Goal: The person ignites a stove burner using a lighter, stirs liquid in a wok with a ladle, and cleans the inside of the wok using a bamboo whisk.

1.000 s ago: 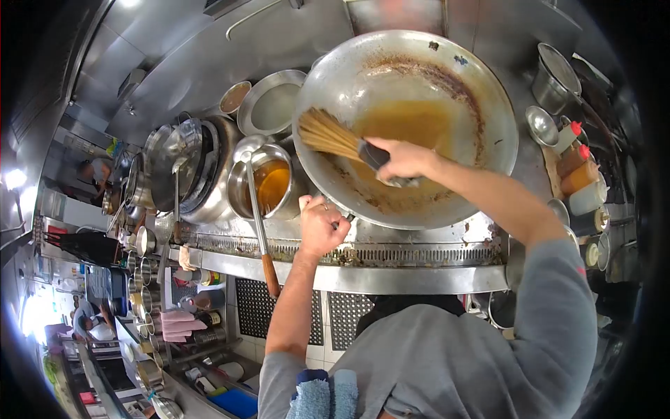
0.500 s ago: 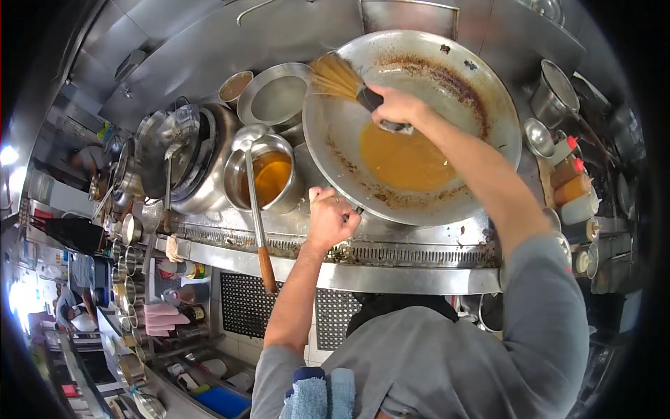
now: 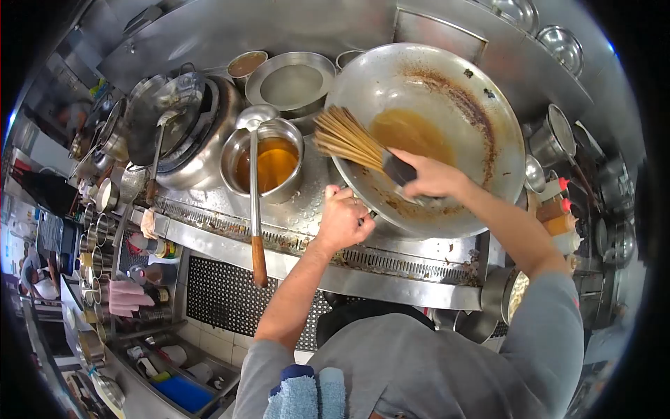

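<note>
The back wall (image 3: 293, 28) is shiny metal, and it runs across the top of the frame. Under it is a long metal counter (image 3: 317, 185). A big round wok (image 3: 506, 115) sits right of the middle. It has a brown puddle (image 3: 412, 134) inside, and dark brown marks (image 3: 460, 101) go up its right side.

The right hand (image 3: 431, 176) is closed around the dark grip of a brush (image 3: 356, 144). The brush leans over the left part of the wok, and its straw tips poke past the rim. I can't tell if the straws touch the metal. The left hand (image 3: 344, 220) is curled up tight on a small dark handle (image 3: 372, 214) at the wok's lower left edge.

Left of the left hand, a pot (image 3: 279, 197) has orange-brown liquid (image 3: 277, 164) in it. A long ladle (image 3: 255, 202) lies across the pot, with its wood end pointing down past the counter's edge. Behind the pot is a wide bowl (image 3: 326, 73) of cloudy liquid (image 3: 289, 87). Squeeze bottles (image 3: 555, 211), some with red tops, are at the right side of the frame. Pink cloths (image 3: 129, 297) are at the lower left.
</note>
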The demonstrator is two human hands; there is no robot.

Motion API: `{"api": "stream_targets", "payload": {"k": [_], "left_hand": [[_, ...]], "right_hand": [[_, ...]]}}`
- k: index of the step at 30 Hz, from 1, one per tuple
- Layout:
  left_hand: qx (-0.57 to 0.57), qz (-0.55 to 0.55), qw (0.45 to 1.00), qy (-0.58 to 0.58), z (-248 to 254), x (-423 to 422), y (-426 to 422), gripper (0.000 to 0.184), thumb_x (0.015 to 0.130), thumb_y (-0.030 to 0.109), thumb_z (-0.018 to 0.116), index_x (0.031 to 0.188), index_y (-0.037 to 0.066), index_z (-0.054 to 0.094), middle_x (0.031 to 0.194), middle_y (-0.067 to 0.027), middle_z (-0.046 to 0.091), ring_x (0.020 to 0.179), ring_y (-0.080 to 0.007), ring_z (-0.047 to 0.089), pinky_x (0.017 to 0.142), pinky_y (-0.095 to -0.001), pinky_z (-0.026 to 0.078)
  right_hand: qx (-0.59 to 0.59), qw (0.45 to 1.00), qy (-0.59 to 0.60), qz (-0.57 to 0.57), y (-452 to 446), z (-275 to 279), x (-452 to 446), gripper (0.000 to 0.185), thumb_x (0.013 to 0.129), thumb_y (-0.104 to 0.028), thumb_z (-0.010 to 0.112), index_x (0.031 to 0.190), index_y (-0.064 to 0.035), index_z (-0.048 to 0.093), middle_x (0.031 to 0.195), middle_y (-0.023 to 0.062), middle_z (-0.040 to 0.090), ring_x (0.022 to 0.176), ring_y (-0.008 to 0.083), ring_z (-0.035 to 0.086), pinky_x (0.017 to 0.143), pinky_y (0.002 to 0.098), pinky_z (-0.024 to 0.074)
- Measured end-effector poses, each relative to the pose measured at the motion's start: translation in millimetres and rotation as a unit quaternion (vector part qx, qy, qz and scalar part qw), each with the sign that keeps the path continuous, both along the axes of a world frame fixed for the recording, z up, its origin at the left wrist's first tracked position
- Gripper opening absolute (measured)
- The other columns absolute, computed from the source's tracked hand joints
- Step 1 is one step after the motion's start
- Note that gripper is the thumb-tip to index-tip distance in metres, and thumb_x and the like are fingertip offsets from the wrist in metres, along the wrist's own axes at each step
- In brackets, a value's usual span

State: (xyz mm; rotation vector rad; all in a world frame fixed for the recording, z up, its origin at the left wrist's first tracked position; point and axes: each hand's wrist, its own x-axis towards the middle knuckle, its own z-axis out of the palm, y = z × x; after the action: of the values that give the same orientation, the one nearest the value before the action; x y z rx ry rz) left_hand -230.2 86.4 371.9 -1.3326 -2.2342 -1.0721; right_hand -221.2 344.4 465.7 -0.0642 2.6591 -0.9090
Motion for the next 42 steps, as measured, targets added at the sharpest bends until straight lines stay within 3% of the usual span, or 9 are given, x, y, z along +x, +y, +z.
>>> {"api": "stream_targets", "payload": {"k": [4, 8, 12, 15, 22, 26, 28, 33, 42], "left_hand": [[0.020, -0.002, 1.000, 0.002, 2.5, 0.3, 2.3, 0.012, 0.061, 0.012, 0.066, 0.052, 0.011, 0.058, 0.054, -0.0018, 0.054, 0.065, -0.0228, 0.051, 0.079, -0.0432, 0.036], [0.018, -0.004, 1.000, -0.004, 1.2, 2.2, 1.3, 0.014, 0.061, 0.013, 0.065, 0.051, 0.011, 0.056, 0.055, -0.0007, 0.054, 0.065, -0.0222, 0.051, 0.079, -0.0432, 0.036], [0.033, 0.000, 0.999, -0.001, -1.6, -2.8, 2.6, 0.014, 0.060, 0.013, 0.065, 0.050, 0.012, 0.055, 0.055, 0.0003, 0.054, 0.065, -0.0216, 0.050, 0.079, -0.0427, 0.036], [-0.018, 0.001, 1.000, -0.015, -0.1, 1.7, 1.7, 0.012, 0.062, 0.015, 0.066, 0.052, 0.011, 0.060, 0.058, 0.0001, 0.059, 0.069, -0.0208, 0.053, 0.080, -0.0429, 0.036], [-0.049, 0.001, 0.999, -0.006, 0.9, -0.7, 1.4, 0.013, 0.061, 0.015, 0.067, 0.052, 0.011, 0.060, 0.058, -0.0003, 0.059, 0.069, -0.0211, 0.053, 0.080, -0.0425, 0.036], [-0.047, 0.006, 0.999, 0.003, -1.8, 2.9, 4.0, 0.014, 0.061, 0.015, 0.067, 0.052, 0.010, 0.058, 0.057, -0.0012, 0.057, 0.068, -0.0220, 0.053, 0.079, -0.0435, 0.035], [-0.057, 0.007, 0.998, 0.012, -0.3, 2.6, 4.4, 0.014, 0.062, 0.015, 0.067, 0.052, 0.010, 0.058, 0.058, -0.0015, 0.057, 0.068, -0.0222, 0.053, 0.079, -0.0437, 0.035], [-0.044, 0.003, 0.999, 0.008, -1.7, 2.6, 3.1, 0.013, 0.062, 0.015, 0.067, 0.053, 0.010, 0.059, 0.057, -0.0009, 0.056, 0.068, -0.0222, 0.053, 0.079, -0.0432, 0.035], [-0.041, 0.003, 0.999, 0.009, -1.6, 4.6, 3.6, 0.013, 0.062, 0.015, 0.066, 0.053, 0.011, 0.058, 0.057, -0.0004, 0.056, 0.069, -0.0220, 0.053, 0.077, -0.0425, 0.034]], "right_hand": [[-0.116, 0.988, -0.064, -0.082, 15.5, 18.2, -57.4, 0.094, 0.073, -0.014, 0.072, 0.157, -0.0186, 0.029, 0.078, 0.0068, 0.065, 0.053, 0.0139, 0.059, 0.041, 0.0318, 0.0471], [-0.111, 0.980, -0.025, -0.164, -1.8, 21.2, -64.8, 0.090, 0.078, -0.014, 0.068, 0.158, -0.0205, 0.027, 0.079, 0.0110, 0.067, 0.055, 0.0183, 0.062, 0.041, 0.0354, 0.0485], [0.030, 0.928, 0.329, 0.170, 37.0, -62.1, -30.6, 0.098, 0.076, -0.013, 0.070, 0.160, -0.0195, 0.020, 0.080, 0.0110, 0.068, 0.054, 0.0195, 0.062, 0.044, 0.0349, 0.0492], [-0.048, 0.991, -0.098, -0.083, 1.8, 55.9, -50.0, 0.104, 0.071, -0.012, 0.074, 0.160, -0.0158, 0.020, 0.087, 0.0137, 0.070, 0.060, 0.0220, 0.064, 0.051, 0.0342, 0.0520], [0.106, 0.990, 0.082, 0.050, 3.3, 8.3, -24.7, 0.099, 0.067, -0.019, 0.077, 0.156, -0.0164, 0.033, 0.124, 0.0171, 0.065, 0.107, 0.0265, 0.064, 0.094, 0.0344, 0.0503], [-0.040, 0.992, -0.101, -0.070, 29.0, 35.3, -98.2, 0.086, 0.069, -0.012, 0.076, 0.149, -0.0165, 0.042, 0.087, 0.0130, 0.069, 0.062, 0.0226, 0.066, 0.052, 0.0377, 0.0533], [0.098, 0.989, 0.001, -0.108, 23.1, 43.4, -111.9, 0.081, 0.071, -0.009, 0.074, 0.145, -0.0181, 0.044, 0.085, 0.0128, 0.067, 0.059, 0.0193, 0.064, 0.048, 0.0374, 0.0513], [0.092, 0.993, 0.026, 0.063, -6.6, 28.3, -45.9, 0.096, 0.071, -0.013, 0.072, 0.157, -0.0142, 0.029, 0.090, 0.0158, 0.070, 0.063, 0.0250, 0.067, 0.051, 0.0377, 0.0526], [-0.045, 0.998, 0.016, -0.044, -16.6, 2.8, -68.2, 0.091, 0.072, -0.011, 0.071, 0.154, -0.0142, 0.031, 0.090, 0.0150, 0.068, 0.062, 0.0217, 0.064, 0.050, 0.0377, 0.0503]]}}
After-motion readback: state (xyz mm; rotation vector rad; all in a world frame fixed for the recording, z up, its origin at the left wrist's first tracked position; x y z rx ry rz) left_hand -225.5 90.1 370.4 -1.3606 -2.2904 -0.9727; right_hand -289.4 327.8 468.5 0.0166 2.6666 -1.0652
